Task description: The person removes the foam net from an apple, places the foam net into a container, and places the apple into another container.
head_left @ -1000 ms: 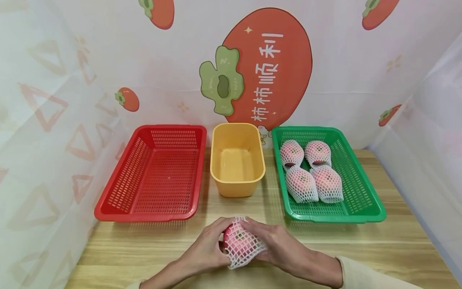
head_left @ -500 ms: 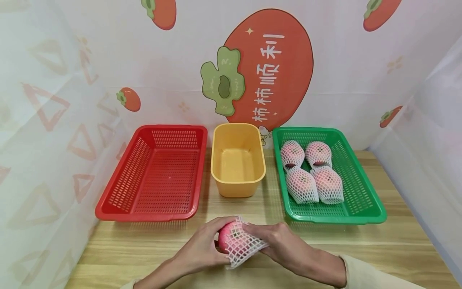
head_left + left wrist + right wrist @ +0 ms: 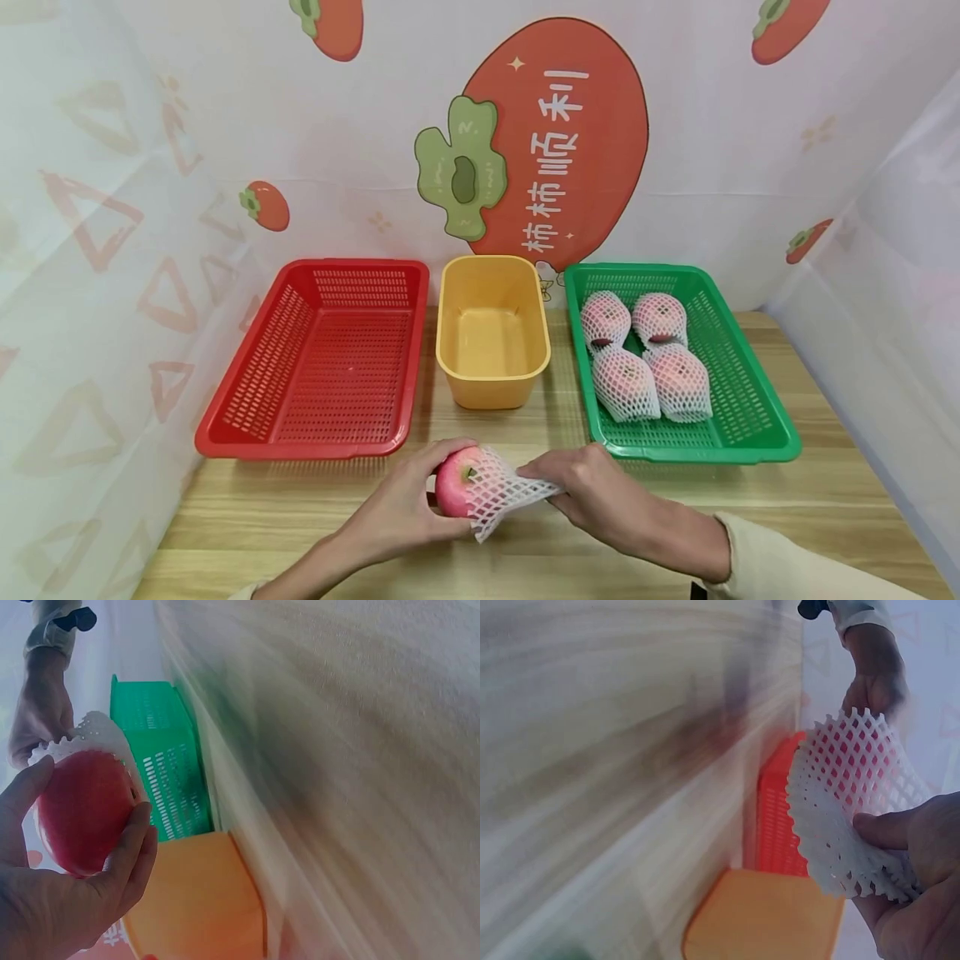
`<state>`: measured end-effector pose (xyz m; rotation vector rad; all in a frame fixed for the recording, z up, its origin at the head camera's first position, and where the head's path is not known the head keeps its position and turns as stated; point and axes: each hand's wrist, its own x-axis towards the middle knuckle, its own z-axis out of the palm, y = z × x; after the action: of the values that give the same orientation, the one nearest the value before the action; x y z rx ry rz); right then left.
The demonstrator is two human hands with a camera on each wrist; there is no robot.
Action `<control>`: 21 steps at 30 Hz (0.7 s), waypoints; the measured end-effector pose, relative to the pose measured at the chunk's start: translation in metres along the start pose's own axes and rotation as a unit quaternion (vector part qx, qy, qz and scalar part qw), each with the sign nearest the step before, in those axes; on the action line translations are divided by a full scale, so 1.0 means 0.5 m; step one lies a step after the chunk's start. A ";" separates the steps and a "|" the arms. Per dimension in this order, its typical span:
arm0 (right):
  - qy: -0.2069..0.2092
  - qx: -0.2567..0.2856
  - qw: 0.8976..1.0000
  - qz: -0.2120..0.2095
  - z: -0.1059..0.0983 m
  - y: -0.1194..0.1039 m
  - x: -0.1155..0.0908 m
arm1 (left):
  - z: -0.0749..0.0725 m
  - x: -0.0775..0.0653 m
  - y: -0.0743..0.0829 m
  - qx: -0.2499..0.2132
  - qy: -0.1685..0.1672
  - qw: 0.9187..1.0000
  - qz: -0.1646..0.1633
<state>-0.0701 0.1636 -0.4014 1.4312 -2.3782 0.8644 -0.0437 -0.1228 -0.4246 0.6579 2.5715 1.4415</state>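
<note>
Pink-red apple (image 3: pixel 452 485), partly inside white foam net (image 3: pixel 501 490), is toward near edge of wooden table (image 3: pixel 255 517), in front of yellow bin (image 3: pixel 491 393). Left hand (image 3: pixel 408 507) grasps bare side of apple. Right hand (image 3: pixel 603 496) pinches gathered end of net. Along far edge of table: red plastic basket (image 3: pixel 300 451) toward left corner, bin in middle, green plastic basket (image 3: pixel 701 455) toward right corner, holding four net-wrapped apples (image 3: pixel 627 385) in two rows.
</note>
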 end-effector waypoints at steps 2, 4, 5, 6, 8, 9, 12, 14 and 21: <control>0.000 -0.003 1.000 -0.002 -0.007 0.001 0.007 | -0.009 -0.002 0.004 0.008 0.006 1.000 -0.004; -0.001 -0.005 1.000 -0.001 -0.017 0.002 0.014 | -0.018 -0.004 0.006 0.019 0.012 1.000 0.004; 0.000 -0.004 1.000 -0.001 -0.021 0.003 0.017 | -0.022 -0.004 0.007 0.022 0.015 1.000 0.009; 0.000 -0.006 1.000 -0.002 -0.026 0.005 0.021 | -0.027 -0.004 0.009 0.023 0.016 1.000 0.011; -0.002 -0.006 1.000 0.000 -0.037 0.008 0.028 | -0.037 -0.003 0.011 0.029 0.020 0.999 0.010; -0.003 -0.009 1.000 0.000 -0.042 0.010 0.032 | -0.042 -0.003 0.013 0.027 0.019 0.999 0.006; -0.009 -0.017 1.000 0.006 -0.057 0.015 0.044 | -0.056 -0.004 0.020 0.025 0.022 0.999 -0.016; -0.016 -0.024 0.999 0.013 -0.069 0.018 0.052 | -0.066 -0.004 0.026 0.027 0.025 0.999 -0.021; -0.033 -0.041 0.998 0.018 -0.105 0.034 0.083 | -0.101 0.005 0.042 0.038 0.031 0.999 0.003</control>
<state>-0.1104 0.1704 -0.3460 1.4108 -2.4636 0.7289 -0.0548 -0.1517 -0.3797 0.6407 2.6854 1.3931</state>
